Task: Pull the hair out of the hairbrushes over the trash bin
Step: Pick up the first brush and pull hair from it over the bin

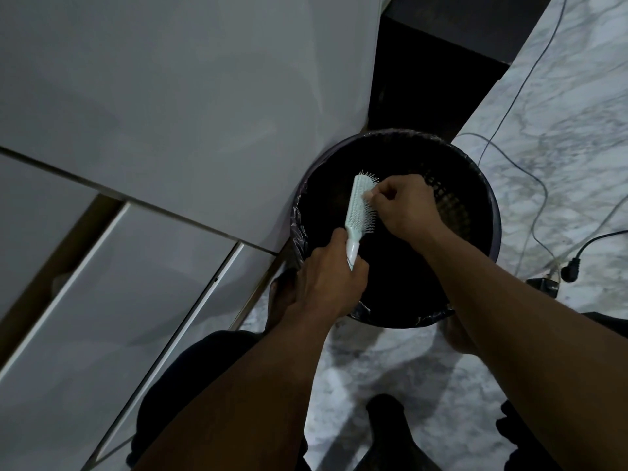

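A pale mint hairbrush (359,203) is held over the open mouth of a round black trash bin (489,212) lined with a dark bag. My left hand (328,283) is closed around the brush handle, bristles facing right. My right hand (401,202) is at the bristles near the brush's far end, fingertips pinched together among them. Any hair between the fingers is too fine and dark to make out.
White glossy cabinet fronts (170,113) stand close on the left, touching the bin's side. The floor is white marble (560,130). Thin cables (530,185) and a black plug (571,268) lie on it to the right. My bare feet flank the bin's near edge.
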Demonstrator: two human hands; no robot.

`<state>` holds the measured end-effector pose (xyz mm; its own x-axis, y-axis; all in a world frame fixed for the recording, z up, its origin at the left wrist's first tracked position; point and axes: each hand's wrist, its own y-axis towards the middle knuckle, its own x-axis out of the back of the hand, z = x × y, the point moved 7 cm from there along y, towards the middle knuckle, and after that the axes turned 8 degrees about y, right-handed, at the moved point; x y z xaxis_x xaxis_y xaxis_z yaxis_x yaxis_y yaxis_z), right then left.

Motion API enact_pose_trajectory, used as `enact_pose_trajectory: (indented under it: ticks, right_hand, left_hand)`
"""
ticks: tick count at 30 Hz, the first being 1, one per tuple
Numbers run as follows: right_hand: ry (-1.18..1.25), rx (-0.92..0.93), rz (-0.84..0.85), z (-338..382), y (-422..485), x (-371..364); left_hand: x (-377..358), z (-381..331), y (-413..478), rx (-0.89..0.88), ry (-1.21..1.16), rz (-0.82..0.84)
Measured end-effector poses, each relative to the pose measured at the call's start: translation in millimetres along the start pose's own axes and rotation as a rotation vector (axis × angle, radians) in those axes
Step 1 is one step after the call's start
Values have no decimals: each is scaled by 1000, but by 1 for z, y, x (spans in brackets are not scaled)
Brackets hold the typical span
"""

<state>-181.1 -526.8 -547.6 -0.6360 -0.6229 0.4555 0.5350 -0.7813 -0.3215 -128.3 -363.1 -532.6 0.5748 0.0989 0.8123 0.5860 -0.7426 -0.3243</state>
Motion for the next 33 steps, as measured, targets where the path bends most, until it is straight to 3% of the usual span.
enact_pose_trajectory:
  ticks: [2,6,11,21,24,27,29,31,33]
  right_hand:
    - [148,-84,-22,-5,-1,-2]
    - [712,-373,-92,-14,-6,-3]
    - [610,-191,65,-1,-8,-12]
    - [484,-36,-175,-9,5,8]
    - [573,-127,-191,-17,5,8]
    - [807,-394,-255,-27,2,10]
    - [822,-460,-288,-27,0,16]
    - [612,-314,-250,-20,1,21]
    - [394,-111,-96,-8,3,13]
  left_hand:
    - [0,1,1,33,-19,-10]
    - [-2,2,5,78,-84,-31]
    - [-7,-5,4,24,-139,7]
    - [-10,-10,2,-2,-220,-4]
    - [-11,-9,2,-1,-226,14]
    - [-11,-7,1,0,-212,29]
    - [-10,-1,1,59,-208,19]
    - [-7,4,2,112,-212,3]
    - [-6,5,3,138,-203,-2]
